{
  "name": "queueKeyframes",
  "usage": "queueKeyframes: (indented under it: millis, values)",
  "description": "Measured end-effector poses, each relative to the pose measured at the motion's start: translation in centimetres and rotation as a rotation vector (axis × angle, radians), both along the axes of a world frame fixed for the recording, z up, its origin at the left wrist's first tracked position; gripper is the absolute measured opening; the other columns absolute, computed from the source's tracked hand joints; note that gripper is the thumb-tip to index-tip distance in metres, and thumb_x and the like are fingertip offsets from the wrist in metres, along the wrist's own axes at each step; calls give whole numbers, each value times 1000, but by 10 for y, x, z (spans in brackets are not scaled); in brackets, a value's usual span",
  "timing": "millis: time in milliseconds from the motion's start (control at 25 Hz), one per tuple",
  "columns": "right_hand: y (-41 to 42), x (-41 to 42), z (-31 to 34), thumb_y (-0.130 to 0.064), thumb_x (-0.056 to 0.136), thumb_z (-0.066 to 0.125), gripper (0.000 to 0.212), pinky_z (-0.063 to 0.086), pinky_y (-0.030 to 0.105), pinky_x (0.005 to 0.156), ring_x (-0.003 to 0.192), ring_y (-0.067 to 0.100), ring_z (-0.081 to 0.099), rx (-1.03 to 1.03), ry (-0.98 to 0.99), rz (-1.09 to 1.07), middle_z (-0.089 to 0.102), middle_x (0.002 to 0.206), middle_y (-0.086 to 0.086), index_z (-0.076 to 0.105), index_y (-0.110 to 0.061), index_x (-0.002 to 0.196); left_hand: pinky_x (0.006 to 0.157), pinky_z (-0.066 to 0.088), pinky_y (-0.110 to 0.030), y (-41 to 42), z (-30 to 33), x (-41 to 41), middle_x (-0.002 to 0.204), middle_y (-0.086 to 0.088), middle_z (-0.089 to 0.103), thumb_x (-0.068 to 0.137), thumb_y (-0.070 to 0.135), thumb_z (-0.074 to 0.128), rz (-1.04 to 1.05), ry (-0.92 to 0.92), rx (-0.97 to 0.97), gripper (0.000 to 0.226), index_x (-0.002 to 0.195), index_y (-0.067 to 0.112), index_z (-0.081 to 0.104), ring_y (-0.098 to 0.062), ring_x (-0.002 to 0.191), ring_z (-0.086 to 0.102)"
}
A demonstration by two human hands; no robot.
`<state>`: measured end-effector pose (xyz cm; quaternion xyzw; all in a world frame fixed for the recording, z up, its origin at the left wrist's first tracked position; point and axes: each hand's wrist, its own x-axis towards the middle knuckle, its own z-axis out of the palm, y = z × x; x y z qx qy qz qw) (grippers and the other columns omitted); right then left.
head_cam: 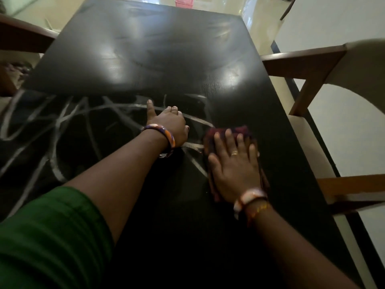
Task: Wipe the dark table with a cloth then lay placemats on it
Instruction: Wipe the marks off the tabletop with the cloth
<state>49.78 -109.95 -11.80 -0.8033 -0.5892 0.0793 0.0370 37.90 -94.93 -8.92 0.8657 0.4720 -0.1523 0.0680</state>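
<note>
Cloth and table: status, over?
Right hand flat on dark red cloth, pressing it to table. Left hand resting open on patterned placemat. Nothing blocking the bare tabletop.

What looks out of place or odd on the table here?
Nothing is spilled or damaged. The only oddity: a dark mat with pale lines already lies on the table, under the left hand, while the right hand presses the cloth.
</note>
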Motion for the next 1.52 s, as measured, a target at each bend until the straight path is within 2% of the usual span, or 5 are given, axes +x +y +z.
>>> queueKeyframes:
  millis: [360,600,760,1040,1520]
  values:
    - [35,3,3,-49,99,21,57,-8,47,116,146,25,-6,-39,11,-143,-3,160,0,5,-32,151,113,-8,-51,-60,30,-68,158,-3,1,97,36,36,136,-124,-29,61,149,16,10,-18,145,-2]
    - [-52,-72,-3,-68,87,9,67,-15,40,114,145,17,-14,-11,0,274,-11,158,-9,-4,-42,147,114,-5,-51,-108,27,-104,158,-7,1,98,30,31,180,98,-70,60,148,10,7,-21,145,-2]
    - [-58,5,4,-66,91,14,63,-9,53,115,146,19,-10,-127,-26,-77,-8,159,-9,-5,-43,147,116,-1,-45,-126,33,-114,157,-4,4,98,34,34,96,51,-89,59,148,15,10,-19,145,1]
    - [-64,-121,3,-58,95,24,62,-16,56,109,145,20,-13,-14,60,104,-9,159,-7,2,-38,149,83,45,-35,-170,36,-146,117,-8,64,93,16,46,264,-493,206,34,123,24,59,-28,111,56]
    - [-120,-144,7,-61,94,21,62,-14,61,109,145,21,-15,-41,75,-182,-11,158,-7,0,-40,149,116,8,-32,-203,23,-223,154,0,21,96,23,44,67,-405,96,45,140,21,37,-14,143,15]
